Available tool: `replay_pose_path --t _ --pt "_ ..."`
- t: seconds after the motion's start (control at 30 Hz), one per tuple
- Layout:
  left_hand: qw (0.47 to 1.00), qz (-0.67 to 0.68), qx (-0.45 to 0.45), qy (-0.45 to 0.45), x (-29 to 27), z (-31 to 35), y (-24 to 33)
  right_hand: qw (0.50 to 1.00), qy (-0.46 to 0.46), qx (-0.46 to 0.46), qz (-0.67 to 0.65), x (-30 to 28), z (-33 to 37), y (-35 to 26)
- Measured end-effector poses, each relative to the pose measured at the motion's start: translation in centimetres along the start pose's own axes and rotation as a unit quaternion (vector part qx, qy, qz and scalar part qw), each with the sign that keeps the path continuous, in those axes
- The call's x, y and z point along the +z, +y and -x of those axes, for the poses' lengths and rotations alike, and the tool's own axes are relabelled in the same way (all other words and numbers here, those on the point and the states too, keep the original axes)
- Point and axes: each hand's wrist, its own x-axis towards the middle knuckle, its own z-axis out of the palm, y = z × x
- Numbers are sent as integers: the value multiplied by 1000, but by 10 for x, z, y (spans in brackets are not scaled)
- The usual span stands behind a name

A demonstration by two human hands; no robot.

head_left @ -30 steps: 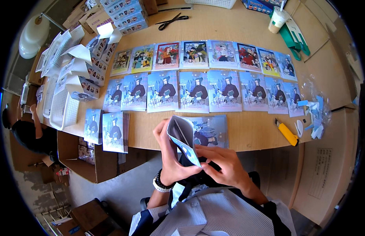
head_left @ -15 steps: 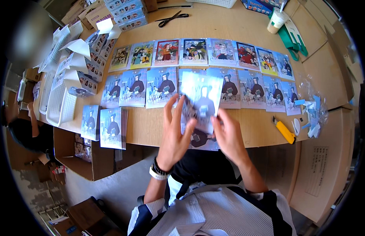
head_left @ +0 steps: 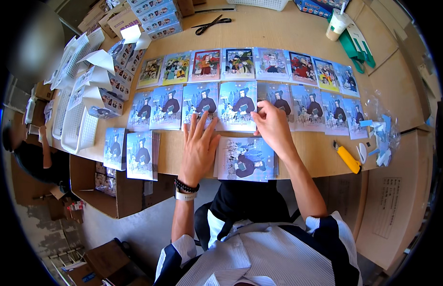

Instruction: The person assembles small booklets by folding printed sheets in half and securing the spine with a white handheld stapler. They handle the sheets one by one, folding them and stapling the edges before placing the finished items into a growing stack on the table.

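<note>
The left hand (head_left: 196, 155) is open, back uppermost, with its spread fingertips over the lower part of a blue packet (head_left: 198, 95); whether they press on it cannot be told. The right hand (head_left: 274, 128) is curled, thumb and fingers at the lower right edge of the adjoining packet (head_left: 238, 102), which lies face up just beyond the gap between the hands; a pinch on that edge cannot be confirmed. Nearer the person, between the two hands, a sideways stack of packets (head_left: 245, 159) lies on the table (head_left: 269, 28). Beyond both hands runs a row of varied covers (head_left: 238, 64), with black scissors (head_left: 213, 25) farther out. Well to the right hand's right lies a yellow cutter (head_left: 348, 158).
</note>
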Motion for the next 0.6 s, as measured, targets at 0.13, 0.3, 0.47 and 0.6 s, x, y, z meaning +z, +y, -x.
replay_pose_path --t 0.13,0.3,0.47,0.6 --pt "1000 13 16 -5 -2 -3 -3 951 106 -186 225 1 0 20" --pt "999 24 26 1 -1 -3 -15 945 29 -246 215 -10 40 3" --pt "997 2 83 6 -11 -2 -6 912 -106 -258 300 -35 98 8" --pt "980 88 146 -105 -23 7 41 906 -138 -205 343 -39 111 25"
